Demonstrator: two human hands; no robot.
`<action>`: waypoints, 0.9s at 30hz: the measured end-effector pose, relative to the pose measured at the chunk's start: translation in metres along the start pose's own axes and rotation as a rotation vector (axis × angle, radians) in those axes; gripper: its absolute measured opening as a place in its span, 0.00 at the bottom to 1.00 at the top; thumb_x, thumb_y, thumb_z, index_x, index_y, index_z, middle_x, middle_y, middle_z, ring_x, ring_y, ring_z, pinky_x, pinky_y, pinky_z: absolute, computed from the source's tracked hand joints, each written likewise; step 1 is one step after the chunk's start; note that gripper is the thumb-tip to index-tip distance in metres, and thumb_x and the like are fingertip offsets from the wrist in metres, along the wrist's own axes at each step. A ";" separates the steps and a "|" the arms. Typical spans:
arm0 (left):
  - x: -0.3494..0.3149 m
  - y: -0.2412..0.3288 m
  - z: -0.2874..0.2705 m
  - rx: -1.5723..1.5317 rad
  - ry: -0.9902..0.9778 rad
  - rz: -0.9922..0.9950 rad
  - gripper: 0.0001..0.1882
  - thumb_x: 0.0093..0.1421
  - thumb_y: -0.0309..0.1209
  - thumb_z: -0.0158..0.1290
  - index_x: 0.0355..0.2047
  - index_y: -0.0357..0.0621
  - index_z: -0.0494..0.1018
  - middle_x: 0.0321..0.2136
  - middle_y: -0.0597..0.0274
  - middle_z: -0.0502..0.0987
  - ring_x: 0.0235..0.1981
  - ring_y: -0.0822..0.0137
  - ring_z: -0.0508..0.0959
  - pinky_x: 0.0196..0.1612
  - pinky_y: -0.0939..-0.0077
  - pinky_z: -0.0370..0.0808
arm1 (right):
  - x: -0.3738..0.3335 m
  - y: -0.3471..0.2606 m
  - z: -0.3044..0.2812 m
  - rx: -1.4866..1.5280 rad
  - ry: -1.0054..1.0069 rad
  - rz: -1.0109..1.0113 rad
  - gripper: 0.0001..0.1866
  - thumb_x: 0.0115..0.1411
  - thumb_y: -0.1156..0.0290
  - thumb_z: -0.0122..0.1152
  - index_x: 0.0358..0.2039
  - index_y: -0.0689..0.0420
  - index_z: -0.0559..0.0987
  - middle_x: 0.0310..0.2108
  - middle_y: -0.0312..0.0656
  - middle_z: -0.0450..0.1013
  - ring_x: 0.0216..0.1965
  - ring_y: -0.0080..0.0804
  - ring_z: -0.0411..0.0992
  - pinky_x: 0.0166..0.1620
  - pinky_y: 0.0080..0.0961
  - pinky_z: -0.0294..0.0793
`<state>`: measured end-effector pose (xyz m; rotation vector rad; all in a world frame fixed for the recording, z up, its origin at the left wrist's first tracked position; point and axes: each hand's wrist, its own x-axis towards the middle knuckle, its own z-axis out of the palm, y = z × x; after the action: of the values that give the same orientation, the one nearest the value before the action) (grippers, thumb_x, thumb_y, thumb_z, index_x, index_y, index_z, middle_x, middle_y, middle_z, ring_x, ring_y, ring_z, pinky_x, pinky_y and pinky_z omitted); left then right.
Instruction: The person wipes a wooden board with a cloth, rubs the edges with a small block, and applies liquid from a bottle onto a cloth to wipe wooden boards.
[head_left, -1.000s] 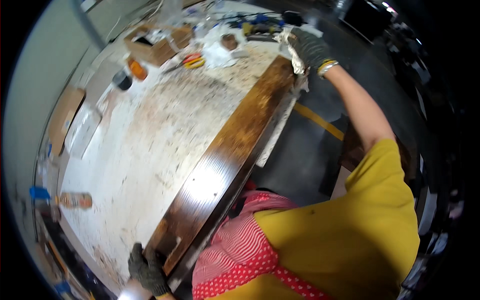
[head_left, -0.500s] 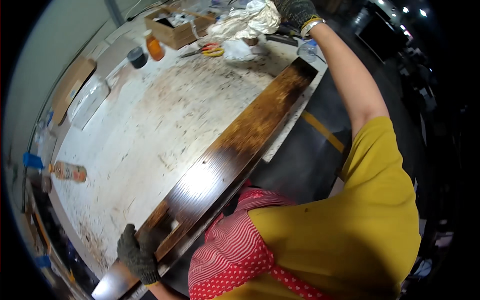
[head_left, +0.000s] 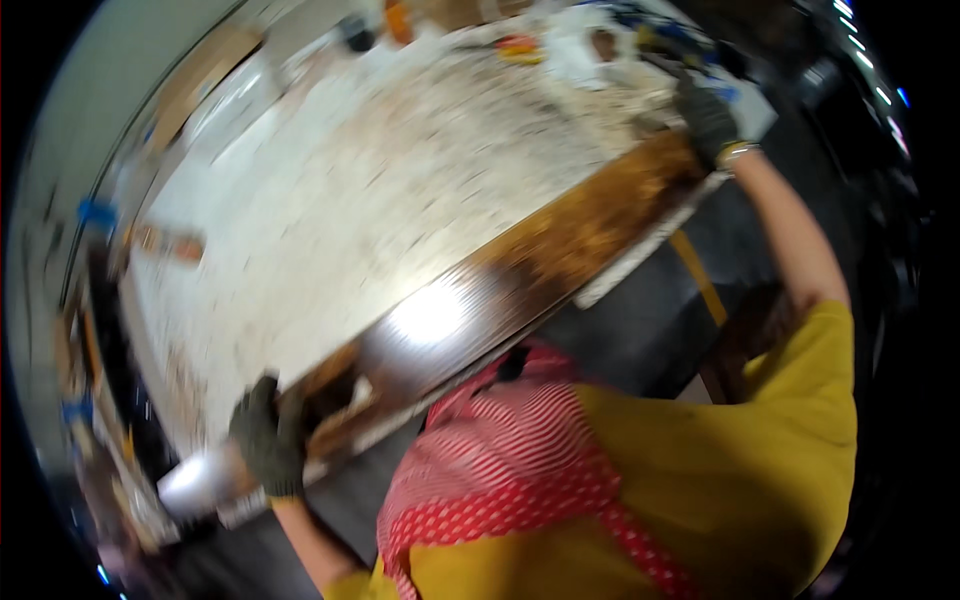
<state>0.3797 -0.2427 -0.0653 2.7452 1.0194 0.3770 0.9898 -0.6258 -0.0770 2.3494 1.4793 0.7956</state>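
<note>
A long dark-brown wooden board (head_left: pixel 440 315) lies slantwise along the near edge of the white worktable. Its surface is glossy in the middle and streaked lighter brown toward the right, with a cutout near its left end. My left hand (head_left: pixel 268 440), in a dark green knit glove, lies across the left part with fingers over the far edge, holding the board. My right hand (head_left: pixel 708 118), gloved alike, is at the board's far right end. Beside its fingers is a crumpled cream cloth (head_left: pixel 640 100), blurred, which the hand appears to grip.
Stained worktable (head_left: pixel 330 230) spreads beyond the board. Along its far side are red-and-yellow-handled pliers (head_left: pixel 518 48), an orange bottle (head_left: pixel 398 20), a dark jar (head_left: pixel 355 33) and white plastic (head_left: pixel 580 55). A drink bottle (head_left: pixel 170 243) lies at the left.
My right hand has come down from the far side of the table to the board's right end, the cream cloth moving with it. My left hand stays on the board. The view has shifted.
</note>
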 end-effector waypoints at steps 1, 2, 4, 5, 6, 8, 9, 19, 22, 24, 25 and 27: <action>0.005 0.004 -0.002 0.003 -0.034 -0.009 0.24 0.59 0.48 0.52 0.42 0.39 0.76 0.32 0.49 0.78 0.35 0.49 0.75 0.41 0.57 0.69 | 0.024 0.004 -0.022 0.317 -0.352 0.396 0.21 0.66 0.62 0.46 0.56 0.59 0.70 0.52 0.52 0.70 0.54 0.47 0.67 0.56 0.40 0.66; 0.011 0.008 0.001 0.004 0.019 0.039 0.23 0.58 0.48 0.53 0.41 0.40 0.76 0.31 0.50 0.78 0.34 0.50 0.75 0.40 0.57 0.68 | 0.025 0.031 -0.010 0.171 -0.153 0.118 0.21 0.65 0.61 0.49 0.55 0.59 0.71 0.50 0.53 0.71 0.53 0.48 0.67 0.56 0.40 0.66; 0.013 0.011 -0.005 -0.006 -0.019 0.005 0.24 0.57 0.49 0.54 0.42 0.41 0.76 0.30 0.50 0.78 0.33 0.50 0.76 0.38 0.57 0.69 | 0.073 0.023 -0.023 0.174 -0.207 0.144 0.23 0.64 0.59 0.53 0.55 0.57 0.72 0.51 0.53 0.71 0.54 0.47 0.68 0.57 0.39 0.66; 0.009 0.014 -0.010 0.021 0.038 0.044 0.24 0.56 0.49 0.55 0.42 0.41 0.76 0.29 0.50 0.78 0.32 0.49 0.76 0.37 0.56 0.70 | 0.098 -0.007 -0.043 0.264 -0.086 0.099 0.23 0.63 0.58 0.55 0.55 0.56 0.72 0.52 0.51 0.71 0.54 0.47 0.68 0.58 0.38 0.65; 0.010 0.015 -0.010 0.005 0.028 0.020 0.25 0.56 0.50 0.56 0.43 0.40 0.76 0.31 0.50 0.78 0.35 0.49 0.76 0.39 0.57 0.70 | 0.118 -0.048 -0.068 0.344 0.021 0.068 0.23 0.62 0.58 0.56 0.55 0.56 0.73 0.53 0.50 0.71 0.55 0.46 0.68 0.59 0.37 0.65; -0.001 0.009 -0.001 -0.025 0.255 0.092 0.20 0.56 0.40 0.58 0.45 0.40 0.75 0.39 0.48 0.78 0.40 0.49 0.75 0.46 0.58 0.70 | 0.155 -0.143 -0.121 1.082 -0.186 -0.010 0.21 0.63 0.63 0.58 0.55 0.57 0.74 0.53 0.44 0.73 0.54 0.34 0.71 0.57 0.29 0.70; -0.005 0.007 -0.003 -0.063 0.363 0.026 0.18 0.57 0.36 0.58 0.45 0.40 0.75 0.40 0.49 0.78 0.40 0.51 0.76 0.47 0.60 0.70 | 0.160 -0.186 -0.141 1.232 -0.124 -0.253 0.21 0.63 0.63 0.59 0.55 0.56 0.74 0.51 0.43 0.75 0.52 0.31 0.72 0.55 0.27 0.72; -0.172 0.041 0.096 -1.147 0.632 -0.793 0.15 0.67 0.39 0.48 0.47 0.44 0.74 0.36 0.62 0.77 0.35 0.71 0.76 0.42 0.75 0.75 | 0.212 -0.415 -0.172 1.379 -1.192 -0.718 0.49 0.55 0.28 0.49 0.59 0.61 0.70 0.57 0.55 0.68 0.55 0.41 0.69 0.54 0.33 0.70; -0.173 0.079 0.122 -1.074 0.238 -0.512 0.19 0.68 0.38 0.46 0.56 0.45 0.68 0.45 0.58 0.75 0.41 0.68 0.77 0.46 0.72 0.76 | 0.207 -0.456 -0.145 1.408 -0.702 -0.937 0.41 0.63 0.34 0.44 0.59 0.59 0.71 0.56 0.48 0.70 0.53 0.31 0.69 0.57 0.30 0.68; -0.175 0.082 0.159 -0.775 0.200 -0.306 0.20 0.69 0.37 0.46 0.59 0.46 0.65 0.48 0.57 0.74 0.42 0.66 0.77 0.47 0.71 0.76 | 0.206 -0.465 -0.161 1.470 -1.470 -0.659 0.29 0.66 0.48 0.53 0.56 0.59 0.74 0.48 0.40 0.76 0.46 0.23 0.72 0.52 0.25 0.72; -0.169 0.085 0.176 -1.408 0.198 -0.525 0.21 0.69 0.36 0.46 0.60 0.47 0.63 0.49 0.57 0.73 0.44 0.64 0.77 0.48 0.69 0.76 | 0.210 -0.473 -0.144 1.452 -1.412 -0.784 0.27 0.65 0.51 0.55 0.55 0.59 0.75 0.45 0.40 0.78 0.43 0.22 0.73 0.48 0.23 0.74; -0.156 0.088 0.180 -2.036 0.170 -0.746 0.23 0.69 0.34 0.46 0.63 0.48 0.58 0.48 0.54 0.72 0.46 0.57 0.76 0.50 0.61 0.76 | 0.219 -0.480 -0.113 1.481 -1.439 -0.807 0.24 0.64 0.55 0.58 0.54 0.60 0.76 0.41 0.39 0.79 0.38 0.22 0.75 0.43 0.21 0.77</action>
<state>0.3738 -0.4271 -0.2400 0.5069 0.7266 0.8060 0.6386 -0.2227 -0.1471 1.3834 1.8711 -2.2338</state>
